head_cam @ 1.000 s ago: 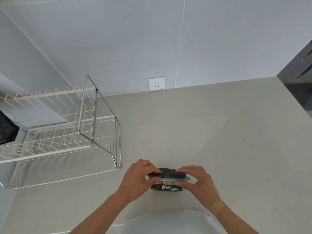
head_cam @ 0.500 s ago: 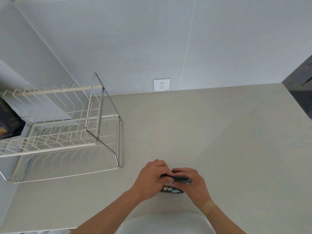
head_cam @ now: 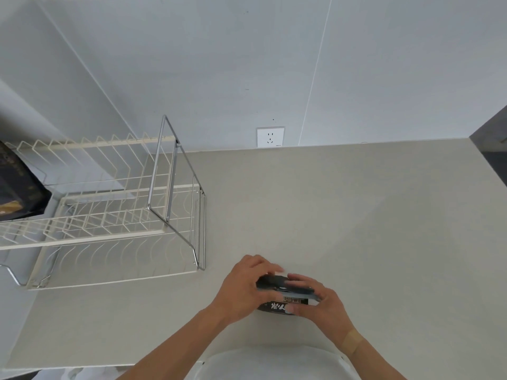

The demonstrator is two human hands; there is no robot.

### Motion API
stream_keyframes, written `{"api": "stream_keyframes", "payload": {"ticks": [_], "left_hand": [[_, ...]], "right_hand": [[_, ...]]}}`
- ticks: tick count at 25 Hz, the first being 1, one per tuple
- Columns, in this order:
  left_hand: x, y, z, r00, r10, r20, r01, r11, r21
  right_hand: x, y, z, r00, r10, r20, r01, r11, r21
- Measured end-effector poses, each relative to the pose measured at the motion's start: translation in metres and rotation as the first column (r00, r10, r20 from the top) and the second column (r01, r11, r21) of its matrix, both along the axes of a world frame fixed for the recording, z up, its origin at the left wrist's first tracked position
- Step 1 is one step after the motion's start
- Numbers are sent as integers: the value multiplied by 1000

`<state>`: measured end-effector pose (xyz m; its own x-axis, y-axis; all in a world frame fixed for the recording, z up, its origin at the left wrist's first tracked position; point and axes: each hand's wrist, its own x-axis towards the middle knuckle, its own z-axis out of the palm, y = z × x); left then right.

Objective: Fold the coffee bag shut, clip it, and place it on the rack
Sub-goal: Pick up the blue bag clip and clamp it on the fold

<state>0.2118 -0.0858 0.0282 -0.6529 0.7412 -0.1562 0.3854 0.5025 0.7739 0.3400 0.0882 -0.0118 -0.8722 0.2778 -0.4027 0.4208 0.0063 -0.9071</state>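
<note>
Small black coffee bag (head_cam: 277, 307) with white lettering, black clip (head_cam: 285, 287) across its top — gripped by left hand (head_cam: 244, 286) and right hand (head_cam: 319, 303) on smooth beige countertop (head_cam: 356, 229).

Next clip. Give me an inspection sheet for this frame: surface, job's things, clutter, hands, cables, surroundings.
Surface: pale counter, bare around the work.
Job's things: dark coffee bag held at the near edge; black clip along its top; white wire rack at left.
Clutter: a dark package already on the rack.
Hands: left hand and right hand both grip bag and clip.
Cables: nothing seen.
Surroundings: grey wall, wall socket.
</note>
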Motion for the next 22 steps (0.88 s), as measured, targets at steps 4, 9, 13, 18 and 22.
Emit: {"api": "stream_keyframes", "payload": {"ticks": [4,9,13,18,22], "left_hand": [[-5,-38,-24,978,48,201,-18,988,-151],[1,-45,-54,975,110,192,-60,966,-250],[1,-38,-69,989,106,99,-74,956,-284],[6,-34,-76,988,149,46,-129,946,-297],[5,-32,-72,991,133,5,-124,942,-312]], "right_hand": [[15,11,-3,998,17,57,-19,999,40],[17,7,-19,986,22,164,-38,995,95],[12,0,-29,984,24,175,-62,975,212],[14,-2,-41,970,1,243,-67,962,263],[10,-1,-35,973,15,231,-88,946,311]]}}
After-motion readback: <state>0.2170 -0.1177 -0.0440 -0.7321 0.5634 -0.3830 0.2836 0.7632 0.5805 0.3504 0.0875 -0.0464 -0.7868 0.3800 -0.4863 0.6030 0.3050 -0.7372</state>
